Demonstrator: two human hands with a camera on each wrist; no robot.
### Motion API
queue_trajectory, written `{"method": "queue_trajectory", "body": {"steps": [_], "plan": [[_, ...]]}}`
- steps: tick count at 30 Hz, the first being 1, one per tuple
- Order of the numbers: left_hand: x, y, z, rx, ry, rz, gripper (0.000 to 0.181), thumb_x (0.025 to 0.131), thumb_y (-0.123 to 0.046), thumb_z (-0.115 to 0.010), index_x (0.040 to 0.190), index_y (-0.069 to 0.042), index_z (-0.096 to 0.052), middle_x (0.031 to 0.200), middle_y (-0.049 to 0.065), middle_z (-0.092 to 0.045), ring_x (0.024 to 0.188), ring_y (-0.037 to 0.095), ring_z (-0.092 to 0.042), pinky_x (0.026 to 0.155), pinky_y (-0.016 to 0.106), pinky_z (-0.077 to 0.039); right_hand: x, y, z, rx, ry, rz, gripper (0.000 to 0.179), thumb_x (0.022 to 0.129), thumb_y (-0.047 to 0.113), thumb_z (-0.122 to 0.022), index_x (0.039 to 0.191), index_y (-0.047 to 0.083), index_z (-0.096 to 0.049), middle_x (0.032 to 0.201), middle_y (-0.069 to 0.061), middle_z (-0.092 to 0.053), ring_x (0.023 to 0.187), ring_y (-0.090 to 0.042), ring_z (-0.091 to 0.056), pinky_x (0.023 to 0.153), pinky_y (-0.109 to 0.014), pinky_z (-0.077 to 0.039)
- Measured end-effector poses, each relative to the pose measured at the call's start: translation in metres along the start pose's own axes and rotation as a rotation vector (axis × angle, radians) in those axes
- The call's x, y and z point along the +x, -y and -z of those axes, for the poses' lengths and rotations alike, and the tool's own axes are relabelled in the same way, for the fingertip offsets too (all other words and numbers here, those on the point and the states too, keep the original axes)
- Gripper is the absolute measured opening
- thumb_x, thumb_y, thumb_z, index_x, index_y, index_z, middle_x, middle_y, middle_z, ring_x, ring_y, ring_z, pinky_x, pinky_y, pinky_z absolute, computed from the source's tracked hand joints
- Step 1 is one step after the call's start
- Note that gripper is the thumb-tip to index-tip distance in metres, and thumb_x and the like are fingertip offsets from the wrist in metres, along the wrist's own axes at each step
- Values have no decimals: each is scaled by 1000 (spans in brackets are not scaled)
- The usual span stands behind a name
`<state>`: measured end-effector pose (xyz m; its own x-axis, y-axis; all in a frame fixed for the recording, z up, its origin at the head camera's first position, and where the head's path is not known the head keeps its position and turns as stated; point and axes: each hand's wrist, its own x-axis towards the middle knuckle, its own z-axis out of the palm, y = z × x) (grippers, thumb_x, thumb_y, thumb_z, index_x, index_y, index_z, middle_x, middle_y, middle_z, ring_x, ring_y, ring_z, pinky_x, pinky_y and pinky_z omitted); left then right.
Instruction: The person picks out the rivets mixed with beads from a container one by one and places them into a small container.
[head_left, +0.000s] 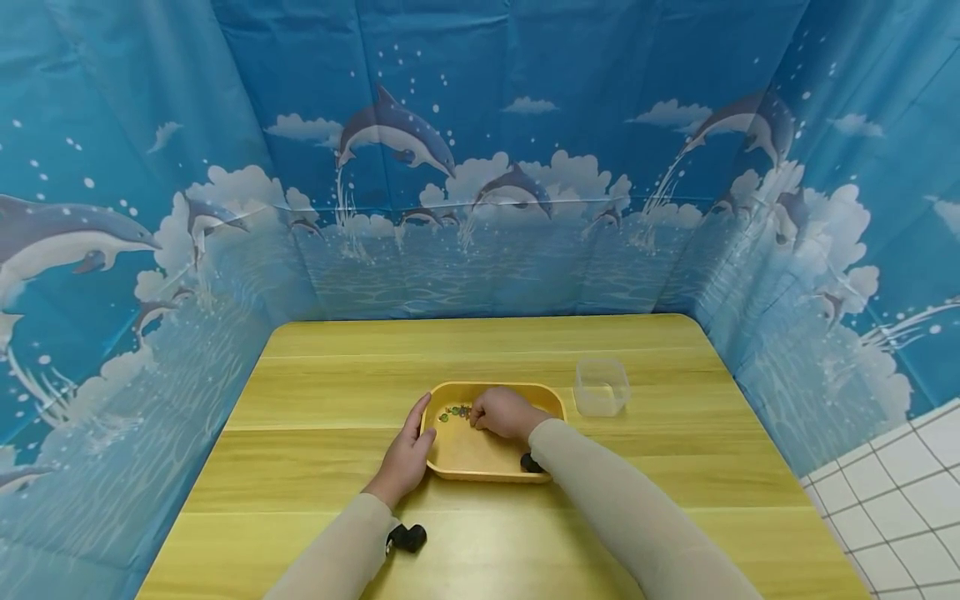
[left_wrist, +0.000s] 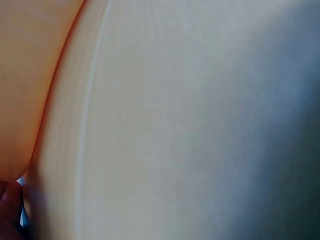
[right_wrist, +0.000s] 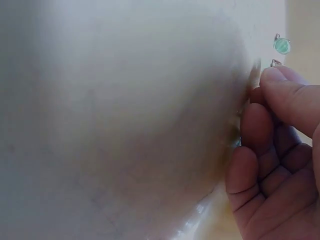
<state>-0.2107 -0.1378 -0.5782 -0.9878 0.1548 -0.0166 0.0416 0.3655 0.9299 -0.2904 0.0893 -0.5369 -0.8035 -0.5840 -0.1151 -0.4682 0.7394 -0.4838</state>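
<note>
A shallow yellow tray (head_left: 480, 477) sits on the table in the head view. My left hand (head_left: 405, 454) rests against its left side, fingers stretched along the wall and thumb at the rim. Inside, my right hand (head_left: 504, 412) has its thumb and forefinger pinched together, low over several small charms (head_left: 456, 411) near the tray's back left. In the right wrist view, a round green charm (right_wrist: 282, 46) with a metal loop lies just past the fingertips. A second small metal loop (right_wrist: 275, 63) shows right at the thumb tip; the rest of that charm is hidden.
A clear plastic box (head_left: 602, 387) stands to the right of the tray, behind my right forearm. The wood-grain table (head_left: 345, 375) backs onto a blue dolphin curtain (head_left: 480, 167) on three sides. White tiles (head_left: 900, 492) show at the right.
</note>
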Motion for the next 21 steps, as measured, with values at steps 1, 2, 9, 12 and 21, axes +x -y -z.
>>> {"method": "queue_trajectory", "body": {"steps": [1,2,9,12,21], "plan": [[0,0,0,-4,-1,0,61,114,-22,-44,168,-37,-22,177,6,-21,161,35,-23,130,59,-24,-1,0,1,5,2,-2,10,97,14,-76,96,19,-85,101,5,-80,95,-12,-72,88,-33,-60],[0,1,-1,-6,-1,-1,61,114,-21,-44,168,-38,-23,176,5,-21,161,34,-23,130,58,-24,-1,1,2,12,4,-5,10,97,15,-76,96,19,-85,101,5,-80,94,-11,-71,87,-32,-60],[0,2,-2,-13,-12,-13,61,113,-20,-44,168,-37,-24,176,7,-22,161,35,-23,129,59,-23,-7,4,10,78,20,-24,10,99,15,-74,97,16,-84,99,6,-79,86,-7,-67,81,-31,-58],[0,2,-3,-10,-15,-12,61,114,-20,-44,168,-37,-23,176,7,-21,161,36,-23,129,59,-23,-10,6,16,114,18,-21,12,100,14,-72,100,14,-84,99,3,-79,86,-8,-67,82,-34,-59],[0,-3,-2,-8,-17,-11,60,114,-19,-42,169,-34,-23,177,8,-19,162,35,-20,130,58,-20,-16,6,36,158,35,-36,19,103,13,-65,111,13,-82,110,1,-78,89,-10,-67,80,-34,-59]]}}
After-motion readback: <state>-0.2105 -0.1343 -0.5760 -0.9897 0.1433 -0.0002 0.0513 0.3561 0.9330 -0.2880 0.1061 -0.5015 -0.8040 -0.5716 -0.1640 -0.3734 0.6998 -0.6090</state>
